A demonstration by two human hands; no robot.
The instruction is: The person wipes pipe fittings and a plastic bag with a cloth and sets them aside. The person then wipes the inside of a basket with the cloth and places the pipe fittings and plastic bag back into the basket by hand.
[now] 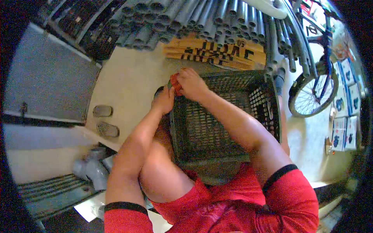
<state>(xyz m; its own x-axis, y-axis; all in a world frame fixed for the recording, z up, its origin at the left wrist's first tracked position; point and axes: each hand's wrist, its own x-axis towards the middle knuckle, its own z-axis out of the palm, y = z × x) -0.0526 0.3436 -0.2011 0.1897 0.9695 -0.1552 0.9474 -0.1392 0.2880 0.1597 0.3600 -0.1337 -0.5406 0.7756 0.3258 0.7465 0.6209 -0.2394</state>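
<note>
A small red object (176, 84) with a bit of green at its left side is between my two hands, above the far left corner of the crate; its kind I cannot make out. My right hand (191, 83) grips it from above and the right, fingers curled. From below and the left, my left hand (165, 100) closes on its lower side, with the fingers partly hidden. Between my legs stands a black plastic crate (225, 158) with lattice walls and a lattice bottom.
Bundled grey pipes (186, 23) jut out ahead, above a yellow printed sack or sheet (217, 52). A bicycle wheel (312, 91) and several printed boxes (344, 112) stand right. Slippers (108, 129) lie on the left floor, near grey pipe fittings (93, 169).
</note>
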